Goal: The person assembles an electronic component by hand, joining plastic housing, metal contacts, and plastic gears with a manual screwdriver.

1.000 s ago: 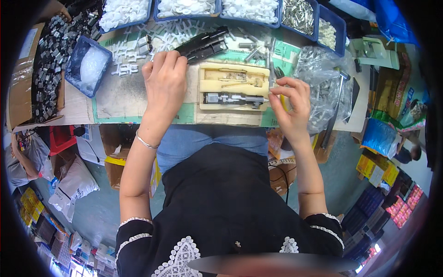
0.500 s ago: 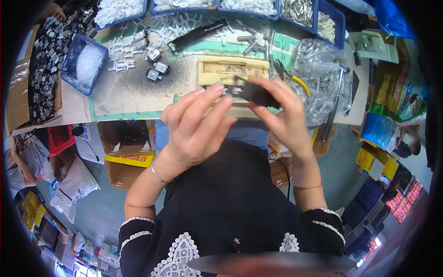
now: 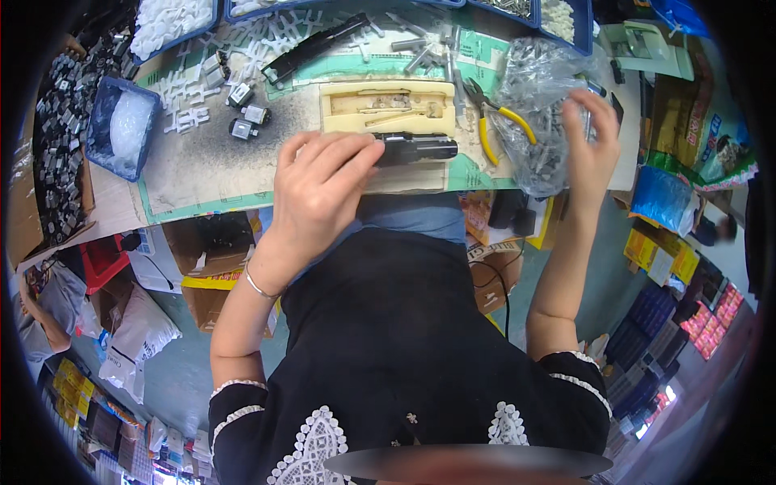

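My left hand (image 3: 323, 178) is closed on the right-pointing black plastic housing (image 3: 416, 149), a long part with a shiny edge. It lies level at the front edge of a cream-coloured jig block (image 3: 388, 105) with recessed slots; my fingers cover its left end. To the right, my right hand (image 3: 594, 137) is raised over a clear plastic bag, its fingers curled at the hammer (image 3: 595, 86). Only a little of the hammer's head shows above the fingers; its handle is hidden. Yellow-handled pliers (image 3: 499, 121) lie between the jig and the bag.
Blue bins of white parts (image 3: 174, 28) line the back. White plastic pieces (image 3: 190, 101), small metal-and-black parts (image 3: 246, 117) and a long black strip (image 3: 315, 48) lie left of centre. A blue tray (image 3: 121, 129) stands farther left. The plastic bag (image 3: 533, 105) holds metal parts.
My right hand has let go of the black housing and moved right to the hammer. The housing has come down to the jig's front edge in my left hand. The view has shifted slightly.
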Demonstrator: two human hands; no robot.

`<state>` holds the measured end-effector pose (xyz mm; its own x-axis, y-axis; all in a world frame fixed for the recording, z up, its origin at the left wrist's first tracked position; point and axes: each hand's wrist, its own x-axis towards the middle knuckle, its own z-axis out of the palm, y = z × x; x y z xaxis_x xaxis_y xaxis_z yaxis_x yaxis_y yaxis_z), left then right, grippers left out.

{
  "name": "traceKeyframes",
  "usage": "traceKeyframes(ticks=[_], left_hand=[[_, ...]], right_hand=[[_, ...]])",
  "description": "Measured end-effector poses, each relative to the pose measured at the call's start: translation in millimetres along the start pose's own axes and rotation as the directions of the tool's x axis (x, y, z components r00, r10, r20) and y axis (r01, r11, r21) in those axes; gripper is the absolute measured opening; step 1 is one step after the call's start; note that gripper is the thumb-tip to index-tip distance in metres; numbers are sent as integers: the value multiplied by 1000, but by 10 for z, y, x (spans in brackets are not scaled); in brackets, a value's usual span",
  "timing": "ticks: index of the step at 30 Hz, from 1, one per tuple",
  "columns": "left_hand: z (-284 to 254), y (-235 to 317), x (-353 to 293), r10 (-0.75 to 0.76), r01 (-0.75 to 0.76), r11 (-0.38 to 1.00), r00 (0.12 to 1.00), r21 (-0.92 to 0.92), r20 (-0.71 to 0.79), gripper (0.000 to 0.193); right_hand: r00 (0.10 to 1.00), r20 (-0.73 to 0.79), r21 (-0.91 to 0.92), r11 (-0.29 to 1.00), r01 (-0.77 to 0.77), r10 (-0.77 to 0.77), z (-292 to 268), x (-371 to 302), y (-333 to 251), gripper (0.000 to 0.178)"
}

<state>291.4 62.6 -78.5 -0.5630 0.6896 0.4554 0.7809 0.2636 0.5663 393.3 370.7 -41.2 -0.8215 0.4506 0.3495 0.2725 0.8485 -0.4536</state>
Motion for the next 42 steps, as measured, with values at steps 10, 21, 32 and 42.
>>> traceKeyframes(ticks=[10, 21, 32, 42], left_hand=[[86, -68, 92, -16, 5, 998, 987, 66, 162, 27], [213, 69, 127, 92, -148, 944, 976, 296, 195, 26], [320, 163, 194, 146, -244, 836, 962, 492, 229, 8], [371, 163, 94, 191, -250, 796, 968, 552, 162, 9]], right_hand=[[963, 48, -573, 797, -191, 265, 60, 282, 884, 36], [938, -305, -72, 978, -197, 166, -274, 205, 673, 22], [892, 451, 178, 982, -68, -20, 225, -490, -650, 28], [950, 268, 363, 930, 54, -160, 263, -512, -775, 39]])
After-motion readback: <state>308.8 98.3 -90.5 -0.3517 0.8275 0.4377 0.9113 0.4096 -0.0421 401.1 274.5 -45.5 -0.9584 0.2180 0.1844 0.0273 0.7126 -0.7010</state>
